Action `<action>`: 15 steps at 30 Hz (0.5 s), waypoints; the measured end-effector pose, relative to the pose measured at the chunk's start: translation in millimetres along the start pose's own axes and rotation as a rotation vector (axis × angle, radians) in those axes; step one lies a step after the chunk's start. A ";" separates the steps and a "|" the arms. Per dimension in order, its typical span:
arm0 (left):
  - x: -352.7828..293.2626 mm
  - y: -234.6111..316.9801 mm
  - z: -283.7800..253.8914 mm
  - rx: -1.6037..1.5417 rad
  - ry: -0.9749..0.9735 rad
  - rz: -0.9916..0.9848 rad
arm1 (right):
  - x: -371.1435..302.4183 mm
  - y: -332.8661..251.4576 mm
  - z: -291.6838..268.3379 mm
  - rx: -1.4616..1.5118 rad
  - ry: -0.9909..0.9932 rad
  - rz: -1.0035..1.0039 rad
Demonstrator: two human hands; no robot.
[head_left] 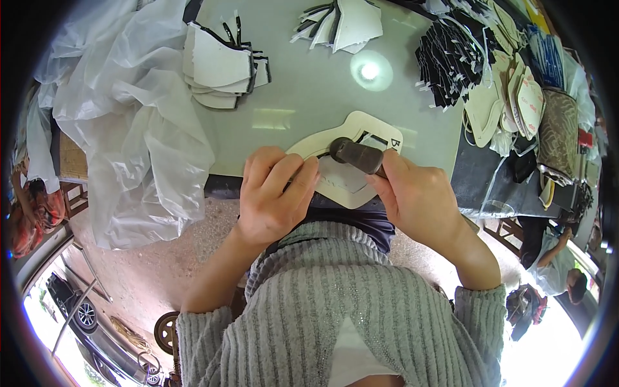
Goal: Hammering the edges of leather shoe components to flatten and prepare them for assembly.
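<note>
At the near edge of the table, a cream card template with a curved outline lies partly over my lap side, with a whitish piece on it. My right hand is closed round the end of a dark hammer, whose rounded head rests on or just above the template. To its left, my left hand has its fingers curled and pinched at the template's left side. A thin dark strip shows between those fingertips and the hammer head; I cannot tell how far it runs under the fingers.
Stacks of white pieces with black edging lie at the far side. A bundle of black strips and cream cut pieces sit at right. Crumpled clear plastic hangs over the left. People are in view at both sides.
</note>
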State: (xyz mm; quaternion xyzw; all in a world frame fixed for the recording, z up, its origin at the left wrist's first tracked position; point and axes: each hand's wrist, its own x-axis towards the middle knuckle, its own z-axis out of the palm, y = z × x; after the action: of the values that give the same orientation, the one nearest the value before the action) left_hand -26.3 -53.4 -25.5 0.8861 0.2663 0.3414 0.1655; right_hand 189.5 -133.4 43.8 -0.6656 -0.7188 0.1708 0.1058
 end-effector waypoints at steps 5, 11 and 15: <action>3.7 2.8 -2.3 0.007 -0.015 0.014 | -2.7 -8.0 0.9 0.091 0.144 -0.061; 2.0 3.8 -1.2 0.008 -0.022 0.000 | -1.2 -12.5 -0.5 -0.004 0.131 -0.077; 1.1 2.9 -2.8 0.013 -0.016 0.014 | 1.3 -10.7 3.1 -0.040 -0.011 -0.019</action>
State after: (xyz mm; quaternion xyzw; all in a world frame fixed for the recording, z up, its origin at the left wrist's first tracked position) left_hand -26.6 -54.8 -21.5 0.8918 0.2609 0.3336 0.1595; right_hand 178.3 -133.0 45.0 -0.6599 -0.7288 0.1591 0.0899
